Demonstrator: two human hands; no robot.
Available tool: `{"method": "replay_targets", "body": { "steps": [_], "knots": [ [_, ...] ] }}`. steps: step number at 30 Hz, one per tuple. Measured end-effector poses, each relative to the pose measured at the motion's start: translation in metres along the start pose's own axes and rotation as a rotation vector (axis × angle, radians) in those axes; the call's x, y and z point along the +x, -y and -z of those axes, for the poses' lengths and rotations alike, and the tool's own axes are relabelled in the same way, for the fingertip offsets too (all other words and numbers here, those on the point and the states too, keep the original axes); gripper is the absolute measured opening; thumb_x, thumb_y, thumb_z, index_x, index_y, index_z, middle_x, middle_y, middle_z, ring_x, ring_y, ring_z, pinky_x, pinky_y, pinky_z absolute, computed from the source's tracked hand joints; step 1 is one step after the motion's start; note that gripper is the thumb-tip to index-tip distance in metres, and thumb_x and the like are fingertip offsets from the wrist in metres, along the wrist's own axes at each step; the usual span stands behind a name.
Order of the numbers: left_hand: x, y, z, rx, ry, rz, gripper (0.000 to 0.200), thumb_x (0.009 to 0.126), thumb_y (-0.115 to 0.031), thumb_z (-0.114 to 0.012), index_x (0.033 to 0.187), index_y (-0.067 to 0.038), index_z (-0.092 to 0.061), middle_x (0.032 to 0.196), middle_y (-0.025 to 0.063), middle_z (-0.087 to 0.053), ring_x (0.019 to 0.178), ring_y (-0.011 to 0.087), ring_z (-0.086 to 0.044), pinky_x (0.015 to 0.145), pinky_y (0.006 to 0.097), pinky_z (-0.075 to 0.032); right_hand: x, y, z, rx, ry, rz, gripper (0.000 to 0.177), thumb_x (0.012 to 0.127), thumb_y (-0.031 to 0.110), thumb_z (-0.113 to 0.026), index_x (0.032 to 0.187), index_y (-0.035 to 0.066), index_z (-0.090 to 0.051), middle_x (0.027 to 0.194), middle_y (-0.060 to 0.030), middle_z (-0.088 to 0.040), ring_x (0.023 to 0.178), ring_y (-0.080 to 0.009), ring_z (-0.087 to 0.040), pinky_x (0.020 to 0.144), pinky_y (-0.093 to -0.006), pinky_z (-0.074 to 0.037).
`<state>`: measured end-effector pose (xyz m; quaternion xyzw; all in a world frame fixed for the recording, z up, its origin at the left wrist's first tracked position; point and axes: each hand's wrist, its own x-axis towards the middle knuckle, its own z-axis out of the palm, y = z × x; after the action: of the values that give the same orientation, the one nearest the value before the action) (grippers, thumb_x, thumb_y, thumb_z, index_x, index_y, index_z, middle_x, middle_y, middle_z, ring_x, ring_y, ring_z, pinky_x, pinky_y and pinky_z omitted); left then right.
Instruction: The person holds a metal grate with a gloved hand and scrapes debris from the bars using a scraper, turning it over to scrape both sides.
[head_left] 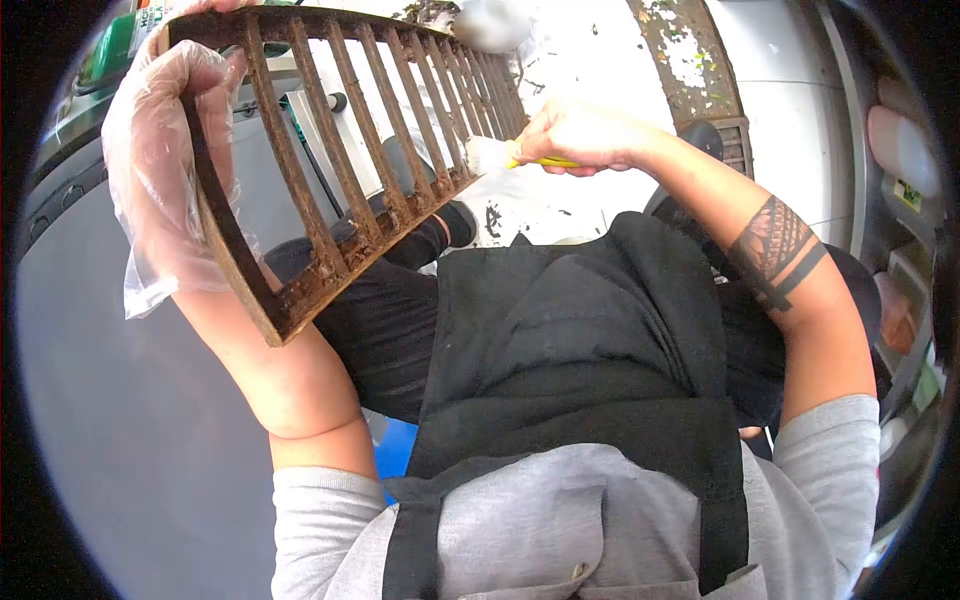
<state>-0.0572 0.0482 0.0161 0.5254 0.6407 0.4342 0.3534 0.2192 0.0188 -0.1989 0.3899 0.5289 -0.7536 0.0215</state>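
We look down on a grey floor [120, 420], smooth and even from 7 to 10 o'clock; toward 12 o'clock we find a white patch [570, 205] of ground, blotched with dark flecks; a black shoe [458, 222] stands at its near edge; at 1 o'clock a rusty flaking board [690, 60] rests on the ground, a small slatted grille [737, 148] just beside its near end.
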Motion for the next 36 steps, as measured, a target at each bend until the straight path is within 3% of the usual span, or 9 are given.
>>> {"method": "replay_targets", "body": {
  "steps": [10,15,18,20,21,25,28,30,36],
  "knots": [
    [-0.003,-0.004,-0.004,-0.023,-0.012,-0.016,0.020,0.086,0.009,-0.055,0.098,0.001,-0.067,0.091,-0.0005,-0.051,0.074,0.0033,-0.047,0.093,0.0210,-0.052,-0.007,0.013,-0.005,0.165,0.003,-0.198,0.023,0.095,0.020,-0.064,0.086,0.000,-0.073,0.057,-0.0026,-0.056,0.038,-0.0084,-0.041,0.035,-0.0264,-0.030],
    [0.004,0.004,0.007,-0.031,0.088,-0.016,0.027,0.086,0.006,-0.050,0.108,0.004,-0.065,0.107,0.0061,-0.055,0.094,0.0102,-0.051,0.100,0.0254,-0.048,-0.018,0.018,0.005,0.381,0.092,-0.276,0.024,0.097,0.023,-0.063,0.100,0.001,-0.074,0.060,-0.0016,-0.055,0.037,-0.0071,-0.038,0.035,-0.0244,-0.028],
    [0.005,0.007,0.012,-0.033,0.114,-0.025,0.033,0.087,0.004,-0.047,0.115,0.005,-0.064,0.116,0.0101,-0.058,0.106,0.0143,-0.054,0.105,0.0280,-0.046,-0.016,0.022,0.001,0.047,0.021,-0.066,0.030,0.099,0.028,-0.064,0.101,0.000,-0.075,0.062,-0.0063,-0.062,0.042,-0.0143,-0.051,0.041,-0.0317,-0.041],
    [0.009,0.010,0.017,-0.031,0.157,-0.028,0.037,0.087,0.003,-0.045,0.119,0.006,-0.064,0.122,0.0127,-0.060,0.114,0.0171,-0.055,0.108,0.0298,-0.044,-0.012,0.022,-0.017,-0.542,-0.255,0.295,0.035,0.100,0.032,-0.064,0.106,0.000,-0.076,0.076,-0.0144,-0.073,0.060,-0.0240,-0.068,0.061,-0.0395,-0.054],
    [0.012,0.012,0.020,-0.030,0.184,-0.031,0.039,0.087,0.003,-0.044,0.121,0.006,-0.063,0.125,0.0141,-0.061,0.118,0.0185,-0.056,0.109,0.0307,-0.044,-0.024,0.042,-0.023,-0.671,-0.244,0.217,0.035,0.100,0.032,-0.064,0.114,0.003,-0.076,0.094,-0.0187,-0.076,0.080,-0.0292,-0.074,0.079,-0.0425,-0.056],
    [0.005,0.006,0.012,-0.059,0.176,0.001,0.043,0.088,0.001,-0.043,0.125,0.008,-0.062,0.131,0.0170,-0.063,0.125,0.0214,-0.059,0.111,0.0321,-0.043,-0.024,0.045,-0.024,-0.904,-0.218,0.333,0.032,0.100,0.031,-0.064,0.109,0.003,-0.077,0.089,-0.0184,-0.076,0.077,-0.0293,-0.073,0.076,-0.0420,-0.055],
    [-0.003,0.001,0.004,-0.037,0.036,-0.010,0.042,0.088,0.002,-0.043,0.125,0.008,-0.062,0.130,0.0178,-0.064,0.123,0.0221,-0.060,0.110,0.0314,-0.044,-0.010,0.046,-0.012,-0.534,-0.161,0.217,0.034,0.099,0.032,-0.066,0.091,0.001,-0.076,0.070,-0.0123,-0.071,0.061,-0.0228,-0.067,0.064,-0.0392,-0.053],
    [-0.001,0.004,0.008,0.007,0.056,-0.040,0.042,0.088,0.001,-0.044,0.125,0.008,-0.062,0.130,0.0181,-0.065,0.122,0.0220,-0.061,0.110,0.0318,-0.045,-0.010,0.053,-0.004,-0.305,0.042,-0.052,0.036,0.099,0.031,-0.066,0.077,0.002,-0.070,0.057,-0.0033,-0.059,0.049,-0.0130,-0.056,0.052,-0.0331,-0.047],
    [0.000,0.004,0.005,-0.006,0.081,-0.061,0.041,0.089,0.000,-0.044,0.124,0.008,-0.063,0.129,0.0167,-0.065,0.121,0.0202,-0.061,0.110,0.0330,-0.046,-0.021,0.066,-0.004,-0.129,0.037,-0.137,0.029,0.096,0.024,-0.065,0.075,0.005,-0.070,0.054,-0.0009,-0.054,0.041,-0.0085,-0.046,0.040,-0.0291,-0.037]
  ]
}}
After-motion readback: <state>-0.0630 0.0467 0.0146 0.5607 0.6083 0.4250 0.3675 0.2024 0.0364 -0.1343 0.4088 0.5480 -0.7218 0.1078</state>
